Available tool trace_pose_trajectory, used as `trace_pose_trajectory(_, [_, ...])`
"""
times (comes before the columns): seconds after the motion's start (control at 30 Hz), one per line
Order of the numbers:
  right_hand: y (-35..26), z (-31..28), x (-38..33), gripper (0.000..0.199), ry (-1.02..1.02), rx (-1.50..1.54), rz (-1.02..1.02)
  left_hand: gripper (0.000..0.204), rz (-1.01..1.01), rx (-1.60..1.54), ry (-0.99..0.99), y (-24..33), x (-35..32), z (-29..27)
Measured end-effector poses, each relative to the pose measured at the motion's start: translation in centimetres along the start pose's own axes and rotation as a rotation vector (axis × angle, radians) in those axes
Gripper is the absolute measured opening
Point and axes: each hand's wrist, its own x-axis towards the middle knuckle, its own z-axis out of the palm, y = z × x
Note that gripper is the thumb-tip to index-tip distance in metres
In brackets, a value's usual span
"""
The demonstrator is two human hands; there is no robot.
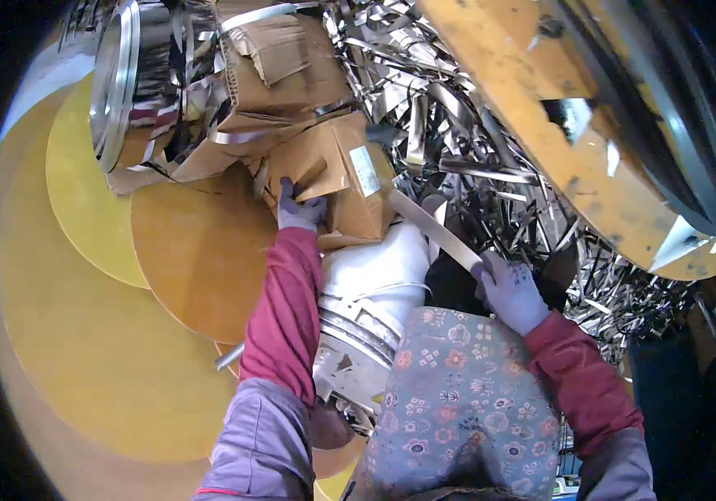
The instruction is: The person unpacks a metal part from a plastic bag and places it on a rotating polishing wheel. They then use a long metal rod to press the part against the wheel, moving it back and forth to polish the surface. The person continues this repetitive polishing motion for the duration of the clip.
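Observation:
My left hand (298, 209), in a pale grey glove, grips the lower edge of a crumpled brown cardboard wrapping (337, 171). My right hand (510, 290), gloved the same way, holds the near end of a flat metal strap (429, 225) that runs up and left toward the cardboard. Between my arms sits a white-wrapped metal coil (375, 284). Both sleeves are red with grey over-sleeves, and a flowered apron (458, 401) covers my front.
Round yellow and orange discs (108, 334) overlap at the left. A shiny steel coil (137, 75) stands top left. A heap of tangled metal scrap strips (491, 159) fills the upper middle. A worn yellow machine arm (567, 142) crosses the upper right.

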Motion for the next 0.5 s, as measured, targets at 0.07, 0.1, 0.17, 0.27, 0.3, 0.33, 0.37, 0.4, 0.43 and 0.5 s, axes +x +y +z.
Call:
trace_pose_trajectory(0.07, [-2.4, 1.4, 2.5, 0.017, 0.107, 0.004, -0.042, 0.036, 0.261, 0.341, 0.007, -0.6, -0.6, -0.6])
trace_pose_trajectory(0.1, [-3.5, 3.6, 4.4, 0.017, 0.121, 0.019, -0.102, 0.036, 0.307, 0.411, 0.011, -0.6, -0.8, -1.0])
trace_pose_trajectory(0.17, [-7.3, 7.8, 9.3, 0.015, 0.126, 0.052, -0.136, 0.038, 0.189, 0.377, 0.028, -0.2, -0.2, -1.1])
trace_pose_trajectory(0.27, [-10.3, 7.4, 11.1, 0.016, 0.079, 0.101, -0.109, 0.048, 0.44, 1.158, 0.181, 1.9, -4.0, 3.3])
trace_pose_trajectory(0.3, [-11.1, 6.5, 10.7, 0.018, 0.053, 0.118, -0.122, 0.048, 0.552, 1.365, 0.195, 2.3, -4.6, 3.2])
trace_pose_trajectory(0.33, [-10.1, 5.7, 9.5, 0.017, 0.041, 0.116, -0.107, 0.051, 0.532, 1.155, 0.18, 1.5, -3.7, 2.0])
trace_pose_trajectory(0.37, [-8.3, 4.5, 7.9, 0.017, 0.026, 0.113, -0.106, 0.053, 0.515, 0.941, 0.182, 0.5, -2.3, 0.1])
trace_pose_trajectory(0.4, [-7.0, 3.2, 7.0, 0.018, -0.041, 0.046, -0.03, 0.056, 0.497, 0.728, 0.176, -0.1, -1.4, -1.2])
trace_pose_trajectory(0.43, [-5.2, 2.9, 6.8, 0.019, 0.01, 0.04, 0.049, 0.065, 0.449, 1.109, 0.186, 2.3, -5.0, 4.1])
trace_pose_trajectory(0.5, [-5.1, 4.6, 7.4, 0.02, 0.057, 0.035, 0.113, 0.066, 0.438, 0.937, 0.187, 2.3, -4.6, 3.1])
